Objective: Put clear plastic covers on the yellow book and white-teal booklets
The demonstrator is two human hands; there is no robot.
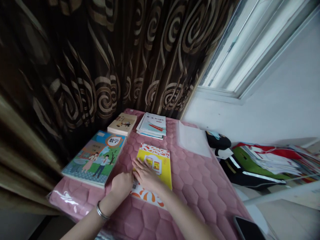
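A yellow book [165, 170] with orange-and-white patterned ends lies on the pink quilted table cover [200, 190]. My right hand [146, 174] rests flat on it, fingers extended towards its left side. At the book's left edge is my left hand [122, 184], wearing a silver bangle [101, 211] on the wrist. Its fingers are curled in and touch or nearly touch the right hand's fingers; what they grip, if anything, is hidden. Left of the hands lies a blue-green mathematics textbook [97, 158] with cartoon figures on its cover.
Behind are a stack of tan books [122, 124] and a stack of white-and-blue booklets [152, 125]. A translucent plastic sheet [192, 138] lies at the back right. A phone [248, 228] sits near the right edge. Beyond are a bag with papers [250, 163] and a patterned curtain [125, 66].
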